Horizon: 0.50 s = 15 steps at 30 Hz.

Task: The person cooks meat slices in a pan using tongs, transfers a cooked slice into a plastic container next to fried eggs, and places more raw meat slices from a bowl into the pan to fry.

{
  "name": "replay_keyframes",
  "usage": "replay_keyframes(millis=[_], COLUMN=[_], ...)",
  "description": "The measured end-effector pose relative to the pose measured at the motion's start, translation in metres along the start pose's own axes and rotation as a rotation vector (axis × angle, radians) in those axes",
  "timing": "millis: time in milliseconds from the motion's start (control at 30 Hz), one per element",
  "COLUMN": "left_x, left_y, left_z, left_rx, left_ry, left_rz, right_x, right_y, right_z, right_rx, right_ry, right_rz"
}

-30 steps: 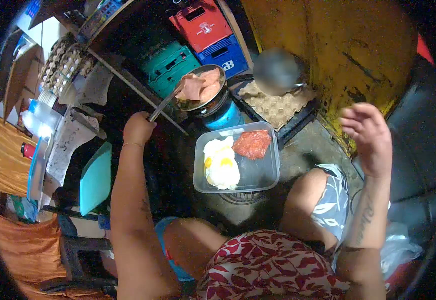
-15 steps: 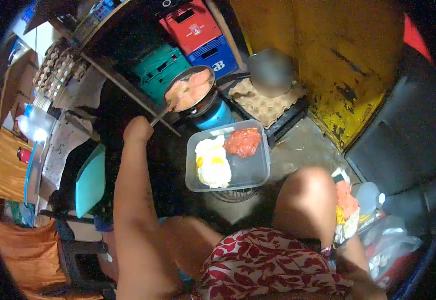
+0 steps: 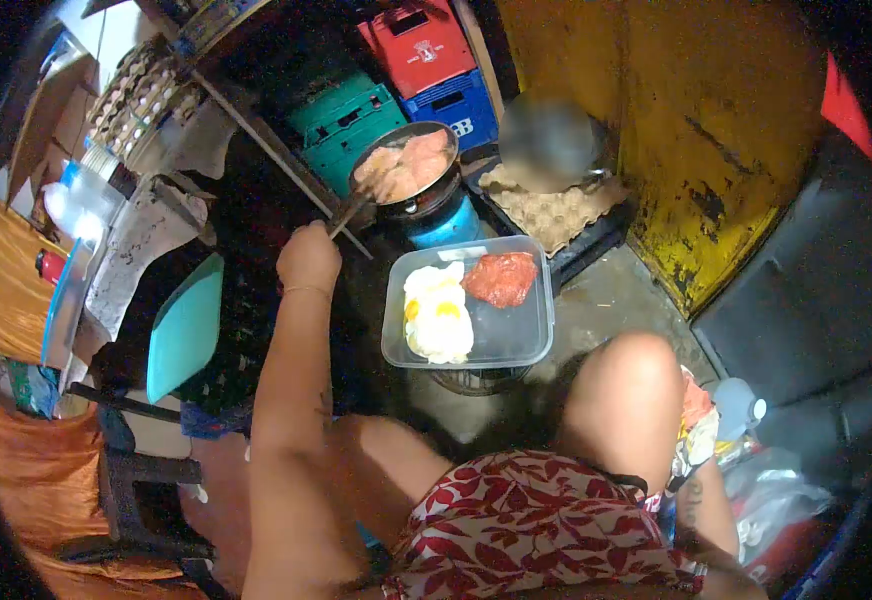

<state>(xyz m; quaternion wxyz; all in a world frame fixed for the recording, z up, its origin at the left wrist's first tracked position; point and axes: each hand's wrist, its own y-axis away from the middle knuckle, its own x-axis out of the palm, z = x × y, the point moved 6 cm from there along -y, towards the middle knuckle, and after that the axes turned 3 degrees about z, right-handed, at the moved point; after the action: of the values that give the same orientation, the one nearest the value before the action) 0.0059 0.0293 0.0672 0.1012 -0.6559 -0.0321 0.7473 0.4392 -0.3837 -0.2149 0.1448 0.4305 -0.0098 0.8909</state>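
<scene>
On the floor in front of the seated person, a clear plastic tub [image 3: 531,345] is seen resting over a round metal grate; fried eggs [image 3: 438,318] are held in its near-left part and a red slab of meat [image 3: 501,278] in its far-right corner, the two apart, with bare base between and beside them. Just beyond it, a frying pan [image 3: 434,195] is set on a blue burner [image 3: 446,225], and pale pink slices of meat [image 3: 408,166] are spread across its base. These slices are judged soft, limp and greasy, likely to tear or slide, so they are best lifted from underneath rather than pinched. A thin metal utensil [image 3: 348,213] is gripped at its near end by the left hand [image 3: 308,260], fingers closed round the handle, its far tip resting at the pan's near rim against the slices. It is judged light and stiff, and well held far from the heat. An egg tray [image 3: 556,205] lies right of the pan. The right hand is not seen clearly at the lower right, so its fingers cannot be told.
</scene>
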Motion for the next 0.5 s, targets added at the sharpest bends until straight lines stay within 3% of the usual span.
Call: replay_keyframes(millis=[100,133,167,267,367,433,500], left_x=[0.001,-0.001,0.003,-0.007,-0.012,-0.013,-0.014], left_y=[-0.004,-0.007,-0.014,-0.024,-0.034,-0.044,-0.048], left_z=[-0.01,-0.015,-0.018,-0.033,-0.039,-0.04,-0.041], left_rx=[0.029,0.053,0.068,0.075,0.083,0.08,0.079], left_ry=[0.004,0.013,-0.012,-0.113,-0.189,-0.206,-0.22], left_rz=[-0.021,-0.011,0.008,0.095,0.074,0.055,0.037], right_x=[0.009,0.025,0.023,0.018,-0.004,-0.004,-0.017], right_y=[-0.014,-0.018,-0.015,-0.001,-0.005,-0.007,-0.002], right_z=[0.006,0.009,0.01,0.008,0.0,-0.004,-0.01], right_rx=[-0.076,-0.091,-0.091,-0.098,-0.103,-0.138,-0.139], right_ry=[-0.107,-0.072,-0.065,0.119,0.177,0.034,-0.004], right_rz=[0.242,0.571,0.579,0.28,0.257,0.342,0.277])
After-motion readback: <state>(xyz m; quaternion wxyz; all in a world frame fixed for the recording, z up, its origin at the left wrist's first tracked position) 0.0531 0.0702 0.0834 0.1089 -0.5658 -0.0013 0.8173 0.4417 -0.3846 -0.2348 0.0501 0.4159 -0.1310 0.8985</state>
